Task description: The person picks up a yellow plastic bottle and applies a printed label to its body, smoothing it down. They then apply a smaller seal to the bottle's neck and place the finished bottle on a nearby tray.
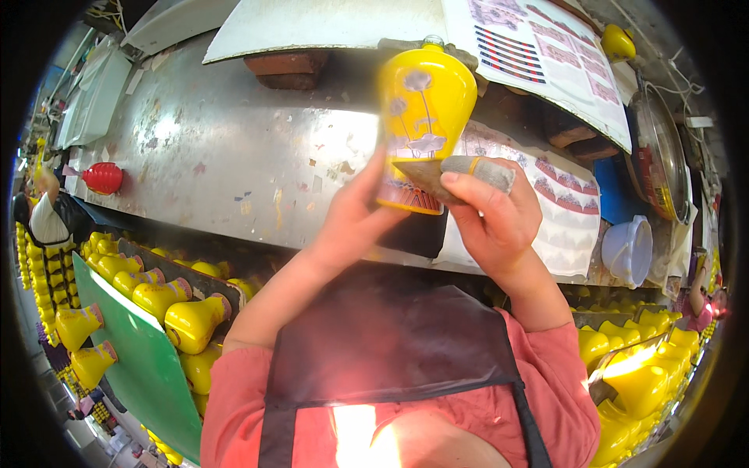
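Note:
A glossy yellow bottle-shaped vessel (pixel 449 86) stands tilted slightly over the metal table, its narrow neck at the far end. Grey-purple flower decals run up its side, and a patterned band circles its base. My left hand (pixel 355 207) is closed around its lower left side, with the fingertips hidden behind it. A flat brownish scraper blade (pixel 423 175) is pinched in my right hand (pixel 503 214), its edge against the vessel just above the patterned band. Grey cloth with a yellow band (pixel 482 169) wraps something at the right fingers, apparently a finger.
Decal sheets (pixel 562 207) lie to the right, beside a whitish bucket (pixel 626 249). Bricks (pixel 286 66) prop white boards at the back. A red ribbed object (pixel 103 178) sits left. Yellow vessels (pixel 195 321) crowd both sides, near a green board (pixel 140 374). Another person (pixel 51 218) is far left.

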Available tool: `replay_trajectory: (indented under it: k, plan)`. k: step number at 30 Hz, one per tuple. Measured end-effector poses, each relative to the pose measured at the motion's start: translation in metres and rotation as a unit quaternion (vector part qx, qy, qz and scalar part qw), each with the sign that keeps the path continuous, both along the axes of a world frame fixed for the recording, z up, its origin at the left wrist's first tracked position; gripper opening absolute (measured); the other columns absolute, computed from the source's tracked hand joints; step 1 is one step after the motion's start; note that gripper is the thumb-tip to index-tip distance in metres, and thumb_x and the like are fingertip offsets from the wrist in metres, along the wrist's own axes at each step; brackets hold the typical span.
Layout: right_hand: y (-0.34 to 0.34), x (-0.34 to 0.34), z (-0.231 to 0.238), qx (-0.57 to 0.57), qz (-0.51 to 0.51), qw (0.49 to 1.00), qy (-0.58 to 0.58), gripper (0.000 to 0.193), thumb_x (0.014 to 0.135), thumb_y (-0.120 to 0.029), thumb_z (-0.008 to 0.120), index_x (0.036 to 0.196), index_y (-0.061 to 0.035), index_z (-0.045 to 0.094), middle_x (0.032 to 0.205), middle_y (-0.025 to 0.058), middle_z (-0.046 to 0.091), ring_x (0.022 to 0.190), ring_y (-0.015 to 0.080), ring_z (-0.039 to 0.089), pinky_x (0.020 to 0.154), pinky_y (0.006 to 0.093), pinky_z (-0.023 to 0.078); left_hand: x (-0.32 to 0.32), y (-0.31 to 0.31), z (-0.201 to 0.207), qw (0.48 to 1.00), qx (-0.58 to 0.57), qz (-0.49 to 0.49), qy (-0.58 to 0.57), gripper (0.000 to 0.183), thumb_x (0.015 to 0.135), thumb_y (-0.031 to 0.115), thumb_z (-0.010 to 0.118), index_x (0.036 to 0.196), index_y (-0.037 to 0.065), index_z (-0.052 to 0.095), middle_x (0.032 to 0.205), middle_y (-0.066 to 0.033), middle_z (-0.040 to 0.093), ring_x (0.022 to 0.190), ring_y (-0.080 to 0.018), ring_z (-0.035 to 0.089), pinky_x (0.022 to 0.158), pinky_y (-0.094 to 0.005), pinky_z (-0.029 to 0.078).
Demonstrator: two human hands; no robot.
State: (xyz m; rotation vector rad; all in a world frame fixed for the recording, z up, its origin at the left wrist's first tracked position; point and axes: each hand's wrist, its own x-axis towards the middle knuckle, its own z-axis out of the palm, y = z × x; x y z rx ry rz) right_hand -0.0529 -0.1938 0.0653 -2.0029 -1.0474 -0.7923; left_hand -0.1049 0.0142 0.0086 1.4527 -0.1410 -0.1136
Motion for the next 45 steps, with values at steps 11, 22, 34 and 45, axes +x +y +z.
replay_trajectory:
  k: [11, 22, 34, 45]
  plan:
    - [0.012, 0.048, 0.004, 0.048, -0.137, 0.984, 0.107, 0.025, 0.086, -0.007, 0.078, 0.110, -0.0061, 0.071, 0.094, 0.0104, 0.073, 0.078, 0.0250, 0.072, 0.071, 0.0339, 0.056, 0.030, 0.004, 0.000, 0.932, 0.264, 0.148, -0.200, 0.093, 0.077, 0.027, 0.083, 0.152, -0.001, 0.036, 0.150, -0.0265, 0.043, 0.139, -0.0430, 0.042, 0.117, -0.0509, 0.035]
    - [0.021, 0.072, 0.020, 0.076, -0.183, 0.965, 0.170, 0.025, 0.089, -0.013, 0.078, 0.112, -0.0037, 0.072, 0.094, 0.0120, 0.076, 0.078, 0.0188, 0.074, 0.073, 0.0297, 0.058, 0.114, -0.025, 0.016, 0.960, 0.117, 0.192, -0.166, 0.038, 0.098, 0.027, 0.061, 0.127, 0.001, 0.059, 0.126, -0.0198, 0.054, 0.119, -0.0355, 0.053, 0.107, -0.0428, 0.042]
    - [0.028, 0.108, 0.055, -0.112, -0.176, 0.974, 0.093, 0.013, 0.089, -0.022, 0.070, 0.094, -0.0109, 0.075, 0.079, 0.0113, 0.072, 0.073, 0.0321, 0.070, 0.064, 0.0390, 0.055, 0.108, -0.024, 0.009, 0.950, 0.124, 0.183, -0.220, 0.043, 0.101, 0.028, 0.056, 0.133, 0.000, 0.056, 0.130, -0.0214, 0.054, 0.124, -0.0372, 0.051, 0.109, -0.0440, 0.040]
    - [0.011, 0.088, 0.035, 0.040, -0.184, 0.969, 0.162, 0.020, 0.088, -0.017, 0.078, 0.105, -0.0079, 0.076, 0.088, 0.0092, 0.076, 0.074, 0.0195, 0.073, 0.072, 0.0296, 0.056, 0.123, -0.023, 0.021, 0.953, 0.161, 0.185, -0.176, 0.034, 0.089, 0.025, 0.071, 0.114, 0.001, 0.066, 0.113, -0.0171, 0.060, 0.107, -0.0354, 0.060, 0.097, -0.0429, 0.048]
